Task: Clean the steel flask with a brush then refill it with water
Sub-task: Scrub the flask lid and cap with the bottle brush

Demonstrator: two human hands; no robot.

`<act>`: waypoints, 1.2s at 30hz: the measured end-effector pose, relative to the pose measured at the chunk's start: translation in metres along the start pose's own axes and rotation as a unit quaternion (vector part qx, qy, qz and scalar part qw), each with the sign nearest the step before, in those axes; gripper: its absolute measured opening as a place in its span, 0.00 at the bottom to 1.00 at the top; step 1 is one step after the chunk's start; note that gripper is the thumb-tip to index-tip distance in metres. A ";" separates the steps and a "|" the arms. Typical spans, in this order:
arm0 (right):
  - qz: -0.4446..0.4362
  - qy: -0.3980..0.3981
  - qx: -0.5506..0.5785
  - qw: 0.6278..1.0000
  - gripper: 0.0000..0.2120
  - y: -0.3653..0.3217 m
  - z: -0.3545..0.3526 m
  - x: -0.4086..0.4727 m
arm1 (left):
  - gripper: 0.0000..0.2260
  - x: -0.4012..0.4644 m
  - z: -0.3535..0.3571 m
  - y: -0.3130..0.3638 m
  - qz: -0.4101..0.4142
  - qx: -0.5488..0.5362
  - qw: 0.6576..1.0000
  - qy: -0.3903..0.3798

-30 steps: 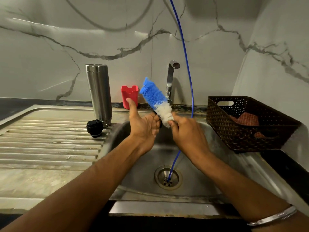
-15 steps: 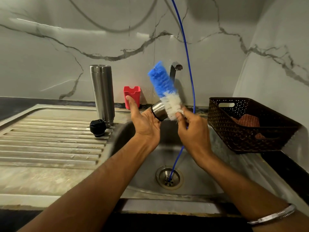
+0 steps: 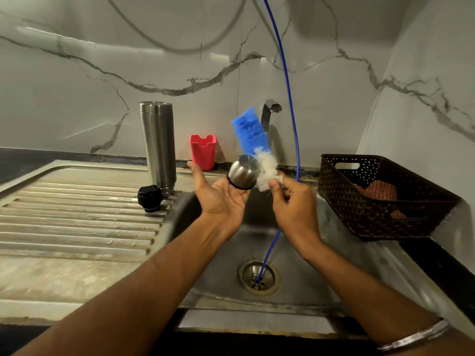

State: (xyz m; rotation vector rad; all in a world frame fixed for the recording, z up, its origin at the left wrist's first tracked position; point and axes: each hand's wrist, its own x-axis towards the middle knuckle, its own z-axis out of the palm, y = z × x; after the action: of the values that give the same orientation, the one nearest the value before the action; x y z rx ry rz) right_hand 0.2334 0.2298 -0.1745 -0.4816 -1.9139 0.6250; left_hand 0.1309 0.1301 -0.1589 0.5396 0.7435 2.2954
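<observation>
The steel flask (image 3: 158, 145) stands upright and uncapped at the sink's back left, on the draining board. Its black stopper (image 3: 149, 198) lies just in front of it. Over the basin, my left hand (image 3: 221, 199) holds the flask's steel cap cup (image 3: 243, 172) in its fingers, thumb raised. My right hand (image 3: 293, 199) grips the base of a bottle brush (image 3: 254, 147) with blue and white bristles. The white bristles lie against the cup's side, and the blue end points up toward the tap (image 3: 268, 115).
A red plastic holder (image 3: 203, 151) stands against the marble wall. A dark woven basket (image 3: 380, 201) with a reddish cloth sits right of the basin. A thin blue tube (image 3: 291, 119) hangs from above into the drain (image 3: 258, 276). The ribbed draining board (image 3: 77, 222) lies to the left.
Both hands have risen over the basin. The steel cup, hidden in my left hand a second ago, has turned into view, and the brush has tipped more upright beside it.
</observation>
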 end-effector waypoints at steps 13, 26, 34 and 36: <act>0.423 -0.073 0.337 0.838 0.10 -0.020 -0.002 0.002 | 0.41 -0.006 0.014 -0.029 0.073 0.146 0.987 0.011; 0.375 -0.055 0.307 0.873 0.09 -0.017 -0.001 0.003 | 0.39 0.000 0.012 -0.052 0.042 0.217 0.975 0.000; 0.030 -0.049 -0.041 0.998 0.11 0.010 -0.007 0.012 | 0.41 -0.005 0.004 -0.029 0.039 0.228 0.973 -0.002; -0.026 -0.069 -0.106 0.992 0.16 0.007 -0.007 0.008 | 0.40 0.001 -0.002 -0.025 0.039 0.237 0.971 0.004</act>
State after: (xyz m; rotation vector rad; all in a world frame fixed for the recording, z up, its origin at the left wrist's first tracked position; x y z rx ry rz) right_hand 0.2368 0.2412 -0.1708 -0.5323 -2.1300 0.4313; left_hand 0.1406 0.1453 -0.1761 0.7839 1.3092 2.1880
